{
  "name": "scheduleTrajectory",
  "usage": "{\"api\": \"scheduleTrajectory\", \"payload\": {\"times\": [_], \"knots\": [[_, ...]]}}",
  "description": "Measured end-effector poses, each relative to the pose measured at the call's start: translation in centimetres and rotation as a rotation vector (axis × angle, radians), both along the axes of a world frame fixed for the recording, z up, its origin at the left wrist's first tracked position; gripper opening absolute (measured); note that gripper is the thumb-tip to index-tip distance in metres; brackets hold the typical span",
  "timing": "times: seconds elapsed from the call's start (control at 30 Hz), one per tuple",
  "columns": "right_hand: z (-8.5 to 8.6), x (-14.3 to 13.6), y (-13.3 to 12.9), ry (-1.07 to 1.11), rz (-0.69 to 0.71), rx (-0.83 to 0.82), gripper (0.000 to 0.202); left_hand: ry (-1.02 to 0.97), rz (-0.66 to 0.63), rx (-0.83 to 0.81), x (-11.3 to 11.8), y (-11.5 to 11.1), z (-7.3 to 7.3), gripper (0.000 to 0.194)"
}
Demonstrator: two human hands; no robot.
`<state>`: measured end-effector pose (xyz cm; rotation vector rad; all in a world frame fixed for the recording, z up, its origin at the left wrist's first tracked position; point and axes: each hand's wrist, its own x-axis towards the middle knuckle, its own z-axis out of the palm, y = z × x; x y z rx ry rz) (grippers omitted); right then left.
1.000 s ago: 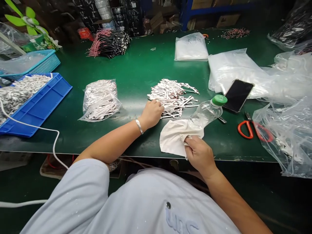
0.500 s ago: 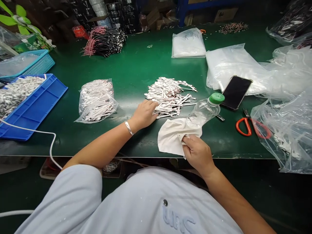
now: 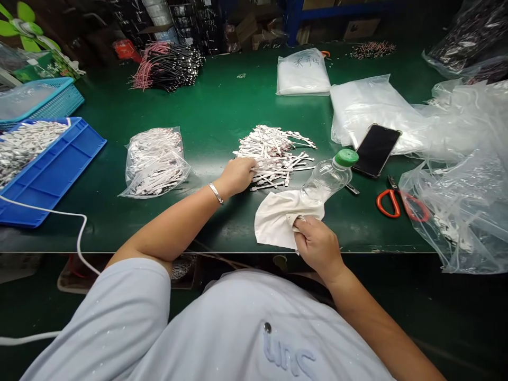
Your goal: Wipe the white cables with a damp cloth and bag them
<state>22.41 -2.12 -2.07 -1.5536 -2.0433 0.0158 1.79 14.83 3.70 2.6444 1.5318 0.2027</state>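
a blue tray (image 3: 71,164) is sitting at the left of the table (image 3: 214,106), and a clear bag of white pieces (image 3: 156,164) is lying between it and the left hand (image 3: 238,176). that hand is curling its fingers against the near left edge of the pile of loose white pieces (image 3: 266,142); whether it is pinching one, i cannot tell. because the thin pieces are crossing over one another, drawing one out could be dragging its neighbours along. the pale cloth (image 3: 273,217) is lying nearer the front edge, and the right hand (image 3: 319,246) is gripping a bunched fold of it. the bottle (image 3: 327,180) is standing right against the cloth, possibly on it, so a tug could be toppling it onto the pile or towards the phone (image 3: 377,151)
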Motion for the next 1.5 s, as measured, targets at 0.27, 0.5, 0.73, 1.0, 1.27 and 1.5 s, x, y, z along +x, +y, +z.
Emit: {"api": "scheduleTrajectory", "payload": {"times": [0.27, 0.5, 0.73, 1.0, 1.27, 1.5], "knots": [[1.0, -0.4, 0.2, -0.044, -0.019, -0.167, 0.020, -0.304, 0.040, -0.077, -2.0, -0.3, 1.4, 0.012], [3.2, -1.3, 0.8, -0.003, -0.115, 0.119, 0.033, -0.488, 0.052, -0.269, -3.5, -1.6, 1.6, 0.012], [4.1, -6.3, 2.9, 0.708, 0.192, -0.153, 0.066, -0.751, -0.108, -0.196, -3.2, -8.7, 0.5, 0.013], [4.1, -10.3, 4.9, 0.579, 0.315, -0.089, 0.075, -0.966, -0.094, -0.367, -2.9, -10.3, -1.8, 0.014], [4.5, -9.0, 4.8, 0.393, 0.258, 0.086, 0.056, -1.002, -0.187, -0.486, -3.1, -9.5, -2.3, 0.025], [5.5, -7.8, 5.4, 0.358, 0.235, 0.198, 0.012, -1.025, -0.177, -0.550, -3.5, -9.4, -1.9, 0.032]]}}
